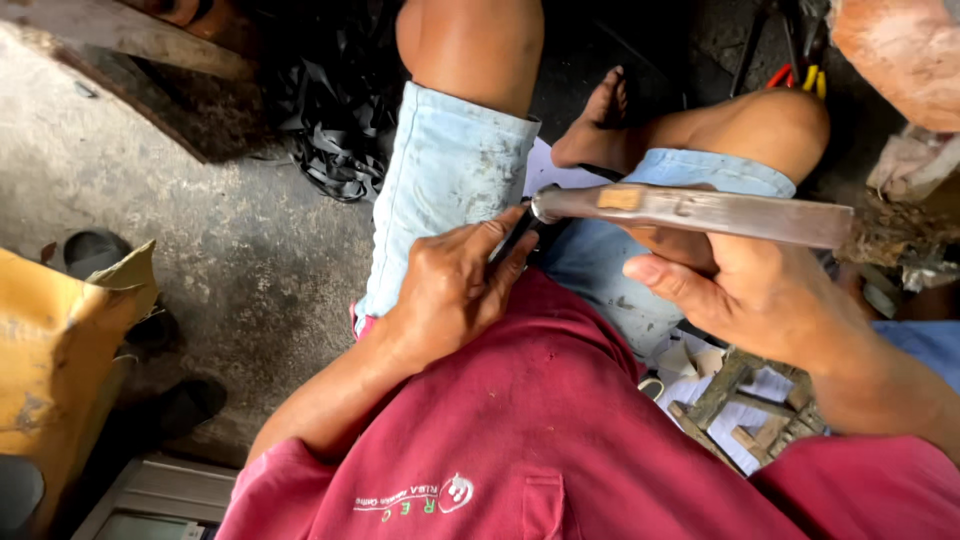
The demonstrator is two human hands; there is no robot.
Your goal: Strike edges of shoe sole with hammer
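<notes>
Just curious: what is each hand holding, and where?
The right hand grips a hammer by its handle. The left hand pinches a thin dark tool near its top.

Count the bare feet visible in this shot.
1. A bare foot rests on the ground near the top centre, behind the hammer that the right hand holds. The other foot is out of view, possibly hidden.

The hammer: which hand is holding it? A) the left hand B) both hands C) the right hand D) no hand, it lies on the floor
C: the right hand grips the hammer by its wooden handle, while the left hand pinches a thin dark tool under the hammer's end.
</notes>
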